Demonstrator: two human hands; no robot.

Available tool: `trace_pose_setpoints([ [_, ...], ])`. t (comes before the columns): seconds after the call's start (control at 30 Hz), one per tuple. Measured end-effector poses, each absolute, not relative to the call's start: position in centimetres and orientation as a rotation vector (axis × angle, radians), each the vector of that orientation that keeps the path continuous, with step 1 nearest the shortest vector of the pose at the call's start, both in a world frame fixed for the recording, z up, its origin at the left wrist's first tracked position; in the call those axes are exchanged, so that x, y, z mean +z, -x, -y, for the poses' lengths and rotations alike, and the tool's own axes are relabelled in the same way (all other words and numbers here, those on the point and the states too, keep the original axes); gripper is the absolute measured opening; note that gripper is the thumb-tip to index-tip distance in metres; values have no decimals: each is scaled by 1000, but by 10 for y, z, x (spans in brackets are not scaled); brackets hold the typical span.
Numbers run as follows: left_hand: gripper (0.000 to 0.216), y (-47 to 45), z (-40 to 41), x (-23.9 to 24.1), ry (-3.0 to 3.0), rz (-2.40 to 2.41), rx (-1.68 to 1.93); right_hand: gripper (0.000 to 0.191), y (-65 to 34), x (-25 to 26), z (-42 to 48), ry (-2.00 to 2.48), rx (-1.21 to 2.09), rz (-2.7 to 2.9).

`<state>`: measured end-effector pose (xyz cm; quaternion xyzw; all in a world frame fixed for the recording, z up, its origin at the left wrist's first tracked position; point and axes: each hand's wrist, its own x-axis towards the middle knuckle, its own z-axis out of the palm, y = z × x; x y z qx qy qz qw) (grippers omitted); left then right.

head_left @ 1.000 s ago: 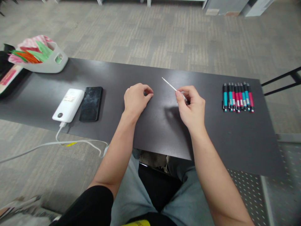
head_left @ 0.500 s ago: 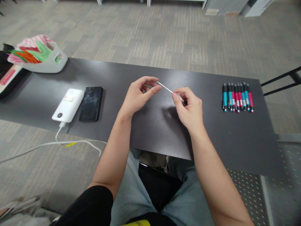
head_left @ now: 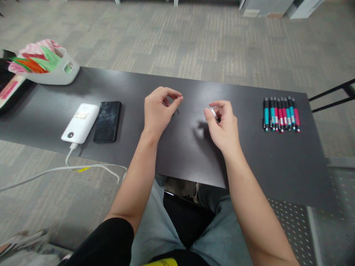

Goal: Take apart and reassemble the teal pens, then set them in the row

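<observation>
Above the middle of the dark table [head_left: 191,147], my left hand [head_left: 159,109] has thumb and forefinger pinched together. What they hold is mostly hidden; a small dark tip [head_left: 178,111] shows just below the fingers. Across a gap, my right hand [head_left: 223,123] is curled around a short white tube-like piece [head_left: 213,113], pressed between thumb and fingers. Only its end shows, so I cannot tell its full shape. Right of that hand lies a row of several pens [head_left: 281,114] with turquoise or pink barrels and black grips, side by side.
On the left are a black phone [head_left: 107,122] and a white power bank [head_left: 81,123] with a white cable [head_left: 91,166] hanging over the near edge. A white basket [head_left: 65,72] with colourful items stands at the far left. Dark metal bars [head_left: 332,94] are beyond the right end.
The thin white stick that spanned both hands is no longer visible between them. My left hand has drawn away leftward and its fingers have closed. My right hand has barely moved.
</observation>
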<state>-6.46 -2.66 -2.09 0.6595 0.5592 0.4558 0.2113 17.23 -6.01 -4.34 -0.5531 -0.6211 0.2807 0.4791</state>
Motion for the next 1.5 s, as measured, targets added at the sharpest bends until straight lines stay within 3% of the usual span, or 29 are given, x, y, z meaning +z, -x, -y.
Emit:
trace_pose_setpoints([
  [0.1, 3, 60, 29, -20, -2003, -1473, 1013, 32, -171, -43, 61, 1346, 695, 1517],
  [0.37, 24, 62, 29, -17, -2125, -1442, 616, 29, -172, -39, 62, 1374, 724, 1532],
  [0.83, 29, 68, 32, -14, -2177, -1373, 442, 12, -175, -51, 58, 1391, 724, 1721],
  [1.17, 22, 67, 36, -8, -2172, -1570, 524, 27, -179, -51, 57, 1337, 692, 1847],
  [1.3, 36, 63, 41, -13, -2207, -1723, 583, 27, -181, -53, 56, 1325, 687, 1832],
  [1.5, 48, 60, 43, -19, -2233, -1720, 552, 10, -183, -52, 58, 1409, 746, 1719],
])
